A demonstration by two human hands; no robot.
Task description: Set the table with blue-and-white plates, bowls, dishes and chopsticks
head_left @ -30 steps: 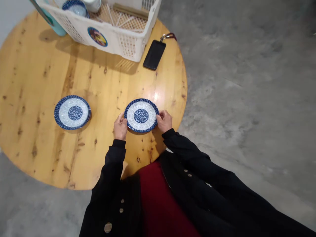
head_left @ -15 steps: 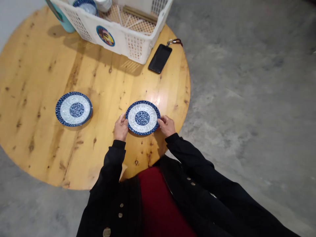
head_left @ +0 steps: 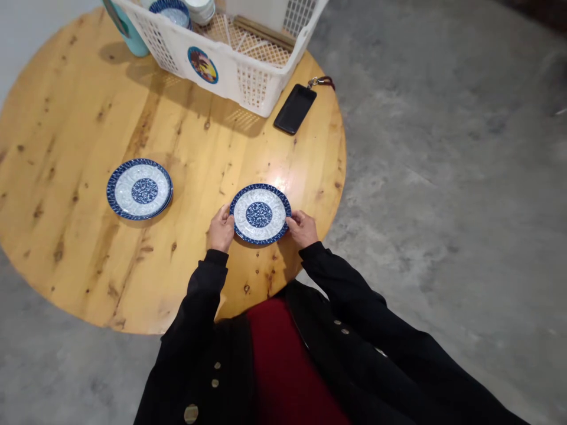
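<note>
A blue-and-white patterned plate is in front of me near the table's edge. My left hand grips its left rim, the thumb at the edge and the fingers partly hidden. On the opposite side my right hand pinches the right rim. Whether the plate rests on the wood or is slightly raised, I cannot tell. To the left lies a small stack of matching plates, the lower rim just showing beneath the top one.
On the round wooden table stands a white plastic basket holding bowls. A black phone with a strap lies beside it. Behind the basket's left corner is a teal container. Grey concrete floor surrounds the table.
The view has shifted slightly, so the table and basket appear a little further right. Both hands keep their hold on the plate, with hardly any movement of their own.
</note>
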